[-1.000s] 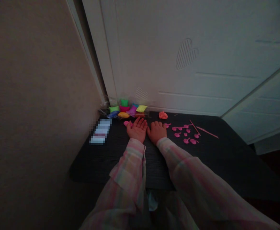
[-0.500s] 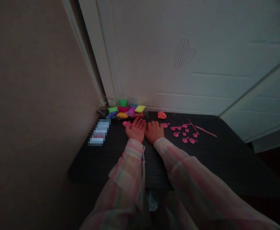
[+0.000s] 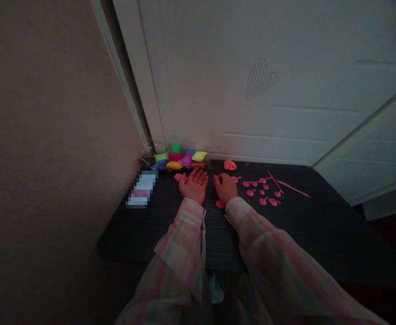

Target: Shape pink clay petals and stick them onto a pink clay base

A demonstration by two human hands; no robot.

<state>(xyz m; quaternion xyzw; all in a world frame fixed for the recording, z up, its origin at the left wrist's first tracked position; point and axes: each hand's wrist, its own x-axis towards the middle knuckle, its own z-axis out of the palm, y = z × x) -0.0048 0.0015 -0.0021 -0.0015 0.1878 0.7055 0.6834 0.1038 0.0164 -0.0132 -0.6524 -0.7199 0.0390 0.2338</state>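
My left hand (image 3: 195, 186) lies palm up over the dark table, fingers stretched out, with nothing seen on the palm. A pink clay lump (image 3: 180, 177) shows just behind its thumb. To the right, my right hand (image 3: 226, 188) is turned palm down with its fingers curled in. What its fingertips hold, if anything, is hidden. A flat pink clay piece (image 3: 220, 204) lies by the right wrist, partly covered by it. Beyond that hand, another pink piece (image 3: 235, 179) peeks out. Several small pink clay pieces with thin tails (image 3: 263, 201) are spread farther right.
Bagged clay packs in several colours (image 3: 174, 165) lie at the back left. An orange clay lump (image 3: 230, 165) sits near the white panel (image 3: 198, 90). A thin pink stick-like tool (image 3: 293, 188) lies at right. A blurred pale rectangle (image 3: 142, 189) is at left.
My right hand has moved away from the left hand, slightly right, and its fingers have curled in. The pink piece by its wrist now shows. My left hand stays open, palm up.
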